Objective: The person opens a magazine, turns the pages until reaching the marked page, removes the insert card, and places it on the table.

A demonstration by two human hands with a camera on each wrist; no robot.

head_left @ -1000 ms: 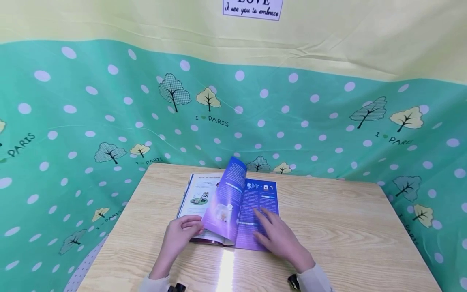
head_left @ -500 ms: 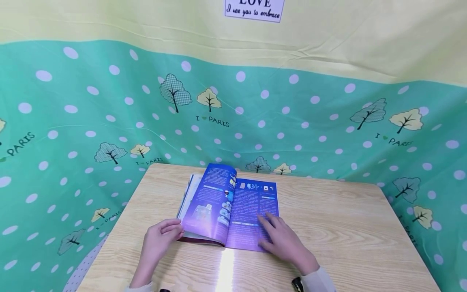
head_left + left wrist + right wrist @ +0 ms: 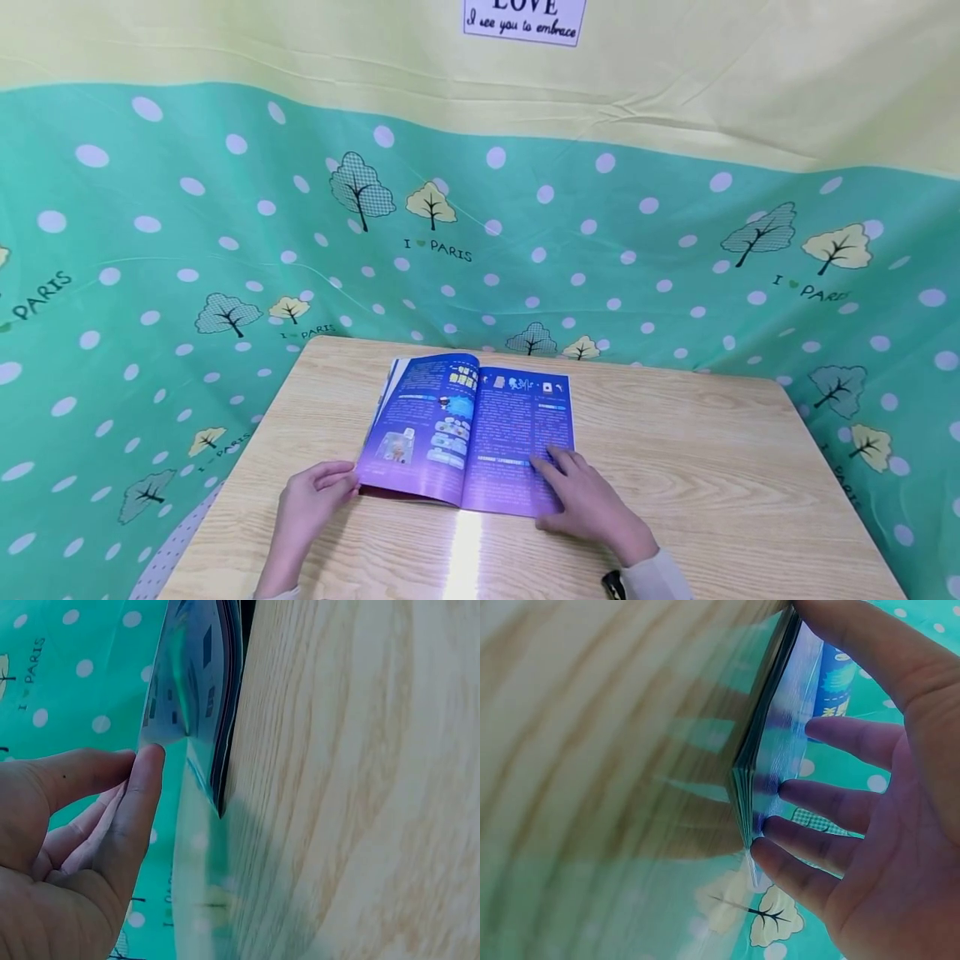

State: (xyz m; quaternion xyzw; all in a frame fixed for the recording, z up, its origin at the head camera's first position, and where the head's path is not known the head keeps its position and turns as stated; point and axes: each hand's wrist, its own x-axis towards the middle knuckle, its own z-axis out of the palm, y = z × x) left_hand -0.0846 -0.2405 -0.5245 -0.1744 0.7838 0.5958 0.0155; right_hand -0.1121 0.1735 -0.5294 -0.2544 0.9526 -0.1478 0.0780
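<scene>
A magazine [image 3: 513, 417] lies spread on the table, showing blue-purple pages with white text and small pictures. At the lower left corner of its left page [image 3: 420, 433], my left hand [image 3: 309, 500] pinches the sheet. The left wrist view shows the thumb and index finger of the left hand [image 3: 82, 832] meeting on the page edge [image 3: 176, 690], raised off the sheets below. My right hand [image 3: 588, 504] rests on the lower right part of the right page. Its fingers look fairly straight and spread in the right wrist view, fingertips [image 3: 769, 847] touching the paper.
The light wooden table [image 3: 697, 467] extends well to the right of the magazine. A green dotted curtain [image 3: 600, 250] with printed trees hangs along the back and sides. A bright light reflection lies on the tabletop in front of the magazine.
My left hand has drawn the page over to the left and downward, so the raised sheet now lies almost flat on the left side. My right hand has shifted slightly right.
</scene>
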